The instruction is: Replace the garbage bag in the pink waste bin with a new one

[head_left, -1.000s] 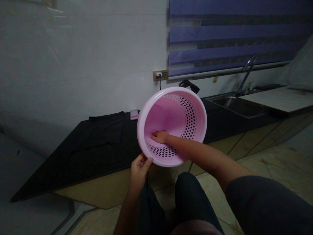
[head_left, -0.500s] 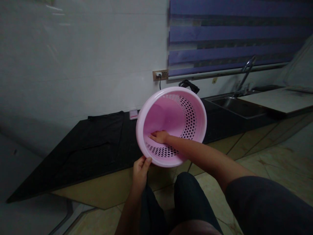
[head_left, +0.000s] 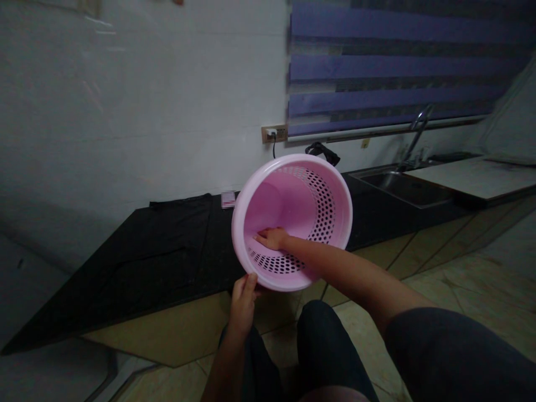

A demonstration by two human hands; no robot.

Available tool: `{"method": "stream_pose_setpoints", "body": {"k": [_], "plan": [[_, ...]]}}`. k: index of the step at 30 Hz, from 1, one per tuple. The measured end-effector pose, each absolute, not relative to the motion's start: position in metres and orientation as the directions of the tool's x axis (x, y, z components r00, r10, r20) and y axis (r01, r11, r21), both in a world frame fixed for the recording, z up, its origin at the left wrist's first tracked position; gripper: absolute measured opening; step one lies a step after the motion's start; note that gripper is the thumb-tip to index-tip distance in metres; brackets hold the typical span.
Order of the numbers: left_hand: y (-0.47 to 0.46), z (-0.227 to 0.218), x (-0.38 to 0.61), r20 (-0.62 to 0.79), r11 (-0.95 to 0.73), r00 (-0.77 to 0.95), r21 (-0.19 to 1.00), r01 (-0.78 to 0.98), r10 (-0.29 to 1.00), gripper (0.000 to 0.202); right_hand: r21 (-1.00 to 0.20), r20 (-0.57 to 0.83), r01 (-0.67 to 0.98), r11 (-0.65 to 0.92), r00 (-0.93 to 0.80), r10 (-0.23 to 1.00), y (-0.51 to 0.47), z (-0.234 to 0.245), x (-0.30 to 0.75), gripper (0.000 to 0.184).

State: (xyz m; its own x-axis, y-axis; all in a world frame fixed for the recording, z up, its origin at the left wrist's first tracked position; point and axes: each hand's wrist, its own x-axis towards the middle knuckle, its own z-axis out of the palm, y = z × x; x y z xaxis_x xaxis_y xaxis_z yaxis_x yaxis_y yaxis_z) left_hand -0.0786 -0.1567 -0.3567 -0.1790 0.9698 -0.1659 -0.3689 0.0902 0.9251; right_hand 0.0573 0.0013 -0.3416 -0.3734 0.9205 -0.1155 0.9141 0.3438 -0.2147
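A pink plastic laundry basket (head_left: 293,283) with rows of round holes in its wall is tilted, its mouth facing me, over the front of the black counter. My left hand (head_left: 244,293) grips the rim at the lower left, thumb on top and fingers out of sight beneath. Inside the basket, my right hand (head_left: 271,238) lies open, fingers stretched toward the left against the inner wall. Nothing shows between its fingers. No other object is visible in the basket.
Black cloth (head_left: 176,229) lies on the counter at left, near a small pinkish item (head_left: 228,199). Behind the basket are a black object (head_left: 322,152) and a wall socket (head_left: 274,134) with a plugged cord. A sink (head_left: 402,184), faucet (head_left: 416,137) and pale board (head_left: 473,176) are at right.
The camera view has shifted slightly, so the scene sits a little lower. Both hands keep nearly the same places on the basket.
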Motion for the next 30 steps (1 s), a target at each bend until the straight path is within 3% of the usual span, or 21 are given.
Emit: {"method": "stream_pose_setpoints", "body": {"k": [10, 19, 30], "plan": [[-0.153, -0.366, -0.075, -0.202, 0.127, -0.090, 0.845, -0.520, 0.975, 0.058, -0.180, -0.128, 0.919, 0.349, -0.374, 0.919, 0.001, -0.341, 0.057, 0.071], [-0.149, -0.371, -0.076, -0.207, 0.113, -0.162, 0.882, -0.458, 0.965, 0.065, -0.203, -0.119, 0.916, 0.345, -0.373, 0.920, 0.001, -0.341, 0.058, 0.072], [-0.148, -0.378, -0.061, -0.275, 0.050, -0.341, 0.837, -0.544, 0.899, 0.066, -0.185, -0.111, 0.919, 0.349, -0.372, 0.921, -0.001, -0.340, 0.057, 0.070]]}}
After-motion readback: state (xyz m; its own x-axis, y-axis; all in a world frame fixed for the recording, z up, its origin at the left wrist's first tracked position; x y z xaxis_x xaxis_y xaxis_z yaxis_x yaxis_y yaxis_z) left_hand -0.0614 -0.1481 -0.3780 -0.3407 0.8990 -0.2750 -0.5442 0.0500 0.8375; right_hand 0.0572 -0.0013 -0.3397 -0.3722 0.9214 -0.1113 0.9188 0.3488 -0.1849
